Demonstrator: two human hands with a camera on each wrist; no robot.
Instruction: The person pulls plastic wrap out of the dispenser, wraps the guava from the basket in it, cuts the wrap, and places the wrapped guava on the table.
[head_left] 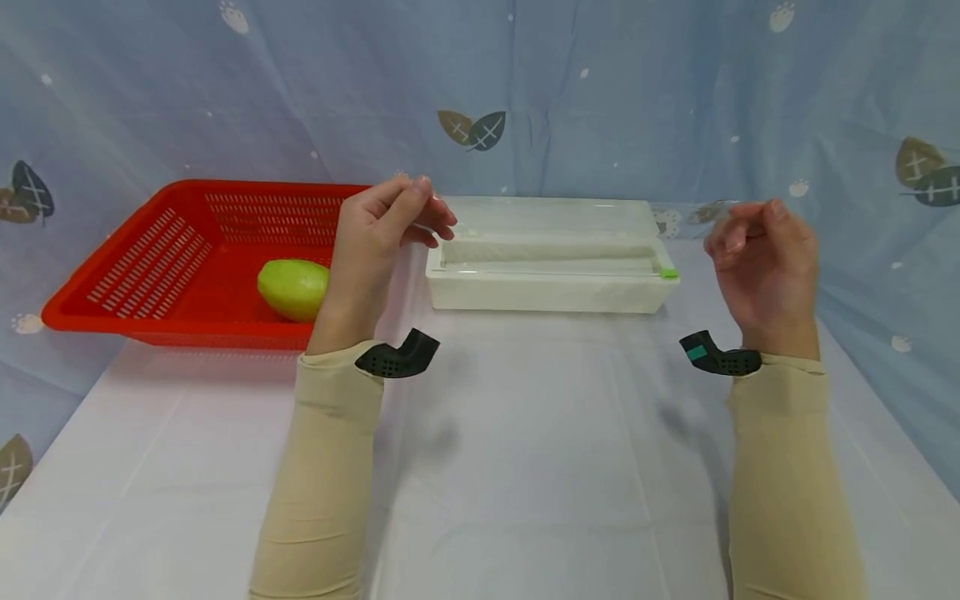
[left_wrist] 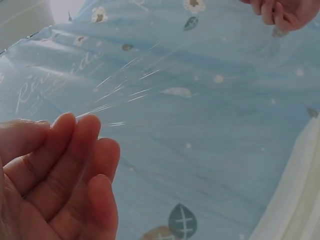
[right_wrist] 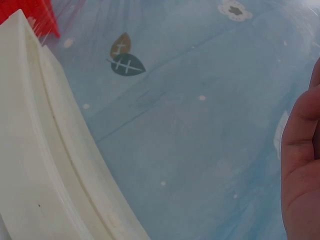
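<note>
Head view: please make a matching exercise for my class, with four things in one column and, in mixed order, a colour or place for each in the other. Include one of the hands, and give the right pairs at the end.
Column one
1. Basket
2. Fruit
3. Long box
4. Right hand

Column two
A. white, with a green tab at one end
B. out to the right of everything in column one
C. red, with slots in its sides
D. yellow-green and rounded

Right pairs: 1-C, 2-D, 3-A, 4-B
</note>
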